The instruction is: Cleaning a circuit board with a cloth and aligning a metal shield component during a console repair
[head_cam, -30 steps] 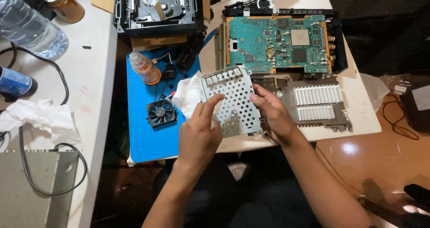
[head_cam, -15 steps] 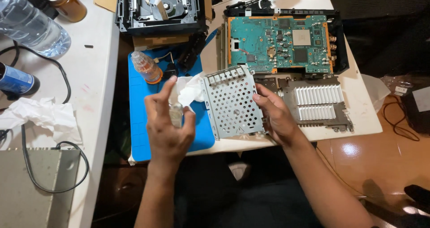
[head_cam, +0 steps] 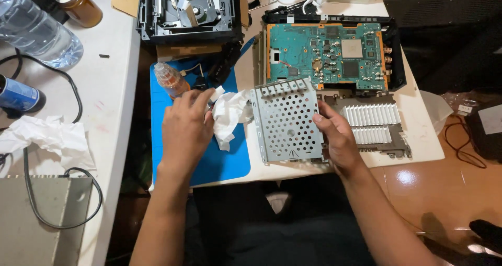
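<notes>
Closest to me, my right hand (head_cam: 337,140) grips the right edge of the perforated metal shield plate (head_cam: 286,122), fingers curled over its rim and thumb on the face, tilting it up off the white work surface (head_cam: 418,140). My left hand (head_cam: 185,127) lies over the blue mat (head_cam: 219,164), fingers bent around the crumpled white tissue (head_cam: 228,114), which I pinch at its left side; the tissue touches the plate's left edge. By my judgement the teardown is well along: the shield is free and in my hand, and the finned heatsink bracket (head_cam: 372,125) lies loose just beside it. Wiping the plate looks like the step in hand, and I cannot tell how much of it is clean. Just past my left hand a small orange-tinted bottle (head_cam: 170,80) stands on the mat. Farther off, the green circuit board (head_cam: 327,54) sits bare in its black tray, and the optical drive unit (head_cam: 188,9) rests opened at the far edge. Reassembly is all yet to come, I think.
</notes>
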